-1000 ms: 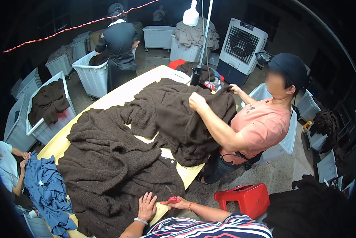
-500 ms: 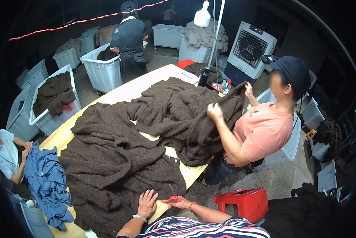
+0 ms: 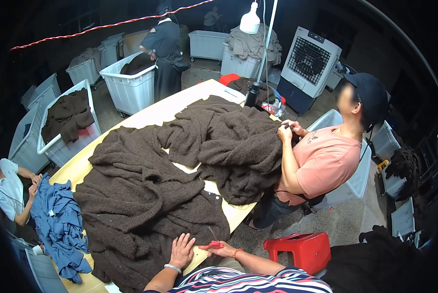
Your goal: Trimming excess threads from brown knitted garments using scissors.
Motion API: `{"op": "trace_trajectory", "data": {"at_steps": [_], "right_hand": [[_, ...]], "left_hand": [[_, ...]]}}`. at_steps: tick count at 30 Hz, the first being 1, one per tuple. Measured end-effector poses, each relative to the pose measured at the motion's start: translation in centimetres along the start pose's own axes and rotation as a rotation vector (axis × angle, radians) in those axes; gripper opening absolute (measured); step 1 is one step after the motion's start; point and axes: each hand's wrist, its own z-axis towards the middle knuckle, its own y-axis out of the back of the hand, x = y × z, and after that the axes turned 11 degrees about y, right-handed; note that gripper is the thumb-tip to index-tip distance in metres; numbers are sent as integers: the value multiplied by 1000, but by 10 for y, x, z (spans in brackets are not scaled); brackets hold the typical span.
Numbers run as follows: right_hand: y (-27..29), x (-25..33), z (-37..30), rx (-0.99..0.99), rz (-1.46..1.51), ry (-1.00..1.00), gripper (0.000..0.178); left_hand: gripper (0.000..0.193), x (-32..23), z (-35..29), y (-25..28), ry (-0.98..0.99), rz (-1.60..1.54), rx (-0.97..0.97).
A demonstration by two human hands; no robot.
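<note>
Brown knit fabric point(image 3: 146, 195), raised at its right end half a second ago, now lies lower there, and the co-worker in pink point(image 3: 329, 156) has brought both fists together at its edge. It covers most of the yellow table point(image 3: 236, 211) in loose folds. On its near edge the left hand point(image 3: 182, 251) rests palm down, fingers a little apart; the right hand point(image 3: 222, 249) is closed around a red-handled tool point(image 3: 211, 244), thin blade pointing up. Whether that blade touches the cloth I cannot tell. Judging by the folds, little looks finished: the knit remains heaped, with no folded stack visible. Beyond it lie a blue garment pile point(image 3: 58, 222) and a wheeled bin point(image 3: 65, 141). Marks on the air cooler point(image 3: 311, 61) are too small to read; no brand is legible.
</note>
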Motion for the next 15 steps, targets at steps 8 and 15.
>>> {"op": "trace_trajectory", "data": {"at_steps": [8,15], "right_hand": [[-7,5,-7,-1,33,-12,26],[-10,-11,-4,-25,83,125,33]], "left_hand": [[48,-1,-9,1,18,-33,17],[48,-3,-1,9,17,-60,5]]}}
